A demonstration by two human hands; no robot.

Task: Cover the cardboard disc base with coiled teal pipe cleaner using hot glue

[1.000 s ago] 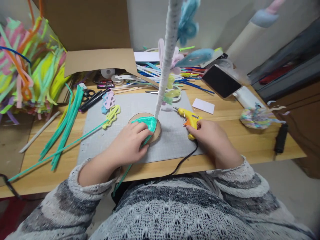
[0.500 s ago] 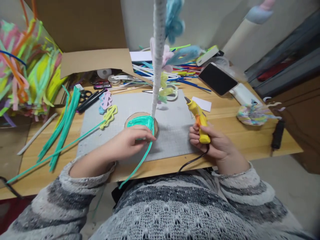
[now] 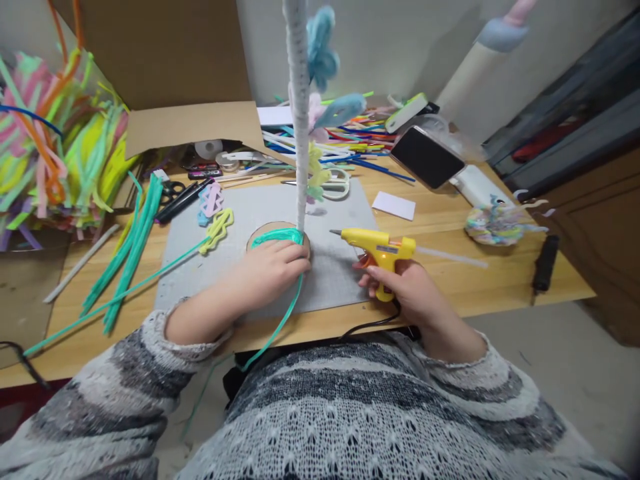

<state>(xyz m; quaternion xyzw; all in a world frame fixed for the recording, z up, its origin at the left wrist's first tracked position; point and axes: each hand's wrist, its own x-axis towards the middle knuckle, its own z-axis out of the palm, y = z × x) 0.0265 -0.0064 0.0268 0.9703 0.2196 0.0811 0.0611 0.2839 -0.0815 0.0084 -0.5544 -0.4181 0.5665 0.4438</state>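
Note:
My left hand (image 3: 270, 270) rests on the near side of a round wooden base (image 3: 257, 233), its fingers pressed together on the green pipe cleaner coil (image 3: 280, 235). A loose green end (image 3: 285, 317) trails from under the fingertips over the table's front edge. From the base rises a white wrapped stem (image 3: 300, 133) carrying blue (image 3: 323, 50), pink and yellow fuzzy shapes. To the right, my right hand (image 3: 400, 287) is closed round the handle of a yellow glue gun (image 3: 383, 247). The gun's nozzle points left toward the base, apart from it, and a glue stick sticks out behind.
Green pipe cleaners (image 3: 133, 247), black pens (image 3: 183, 200) and zigzag pieces (image 3: 217, 230) lie left. Behind are scissors (image 3: 337, 185), many coloured strips and a phone (image 3: 427, 157). A white card (image 3: 394, 205) and a black-handled tool (image 3: 545, 267) lie right. A cord hangs below the gun.
The glue gun has turned from pointing away to pointing left, and moved nearer the base. My left hand's fingers have shifted further over the green coil. The whole view has shifted slightly.

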